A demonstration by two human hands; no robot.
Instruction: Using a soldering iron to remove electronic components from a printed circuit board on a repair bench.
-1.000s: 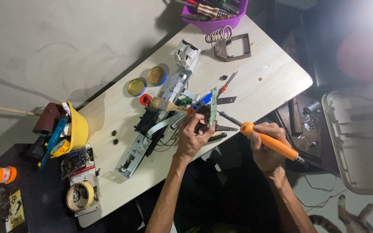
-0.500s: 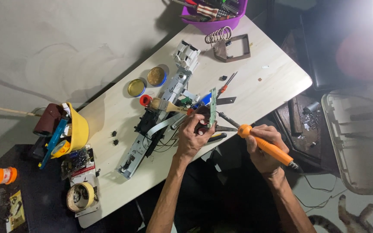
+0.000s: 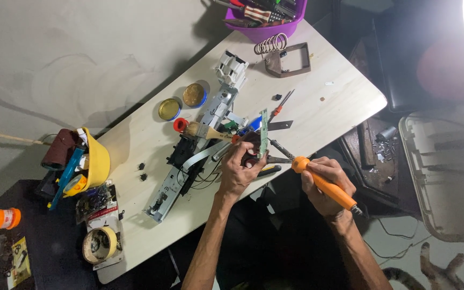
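Observation:
My left hand (image 3: 241, 169) grips a narrow green circuit board (image 3: 263, 132), held on edge above the near side of the pale wooden table (image 3: 328, 102). My right hand (image 3: 323, 180) holds an orange-handled soldering iron (image 3: 326, 185); its metal tip (image 3: 281, 149) points toward the lower part of the board. Just left of my left hand lies a dismantled grey and black device (image 3: 189, 156) with a flat ribbon cable, and a wooden-handled brush (image 3: 205, 130) rests across it.
Two open round tins (image 3: 182, 102) sit at the table's far left. A purple tool basket (image 3: 267, 16), a coil stand on a brown base (image 3: 285, 56), a small red screwdriver (image 3: 282, 104), a yellow bowl of tools (image 3: 89, 161) and a tape roll (image 3: 99, 244) stand around.
My right hand has shifted the soldering iron slightly left, closer to the board. My left hand and the board stay about where they were.

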